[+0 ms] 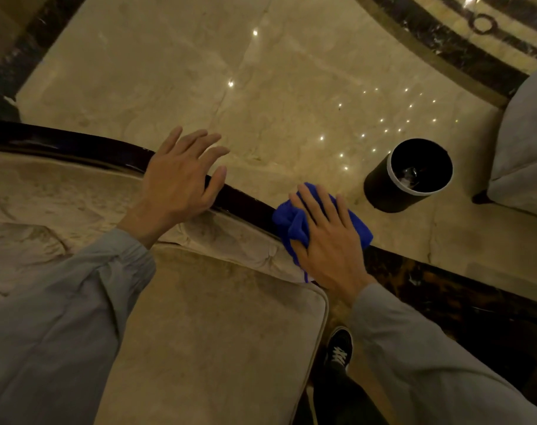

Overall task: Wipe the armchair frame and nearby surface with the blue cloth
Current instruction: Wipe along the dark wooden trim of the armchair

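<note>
The armchair's dark glossy wooden frame curves from the left edge down toward the right, above beige tufted upholstery. My left hand rests flat on that frame rail with fingers spread, holding nothing. My right hand presses a bunched blue cloth onto the frame's right end, palm down over it. Part of the cloth is hidden under the hand. The beige seat cushion lies below both forearms.
A black cylindrical bin with a white rim stands on the glossy marble floor right of the chair. A pale upholstered seat sits at the right edge. My shoe shows beside the cushion, next to a dark floor band.
</note>
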